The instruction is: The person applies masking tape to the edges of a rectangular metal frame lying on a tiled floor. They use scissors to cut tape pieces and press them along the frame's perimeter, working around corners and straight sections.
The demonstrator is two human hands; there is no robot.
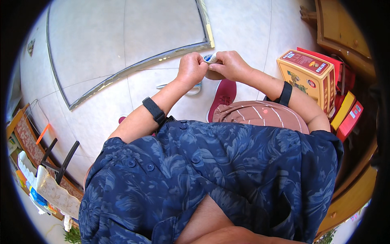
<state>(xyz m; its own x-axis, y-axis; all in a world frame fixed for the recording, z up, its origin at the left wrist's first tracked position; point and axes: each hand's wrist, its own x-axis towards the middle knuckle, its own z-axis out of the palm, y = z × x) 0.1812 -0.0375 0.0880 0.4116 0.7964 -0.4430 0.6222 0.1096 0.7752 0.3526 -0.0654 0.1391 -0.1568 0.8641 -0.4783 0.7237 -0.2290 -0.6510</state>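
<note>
My right hand (230, 64) holds a roll of brown adhesive tape (214, 74), its thumb on the side and its fingers in the white and blue core. My left hand (192, 68) is curled with thumb and forefinger pinched at the roll's left edge; whether a strip of tape is between them cannot be made out. Both hands are raised in front of me, close together, above the floor. Beyond them a large rectangular frame (131, 68) with a dark inner edge lies on the tiles, the floor showing through it.
At the right stand a yellow and red printed carton (307, 77), other red boxes (350, 120) and wooden furniture (341, 27). A red shoe (225, 97) is below my hands, with a pale slipper (194, 89) beside it. At the left are dark stool legs (68, 158) and a patterned wooden seat (28, 134).
</note>
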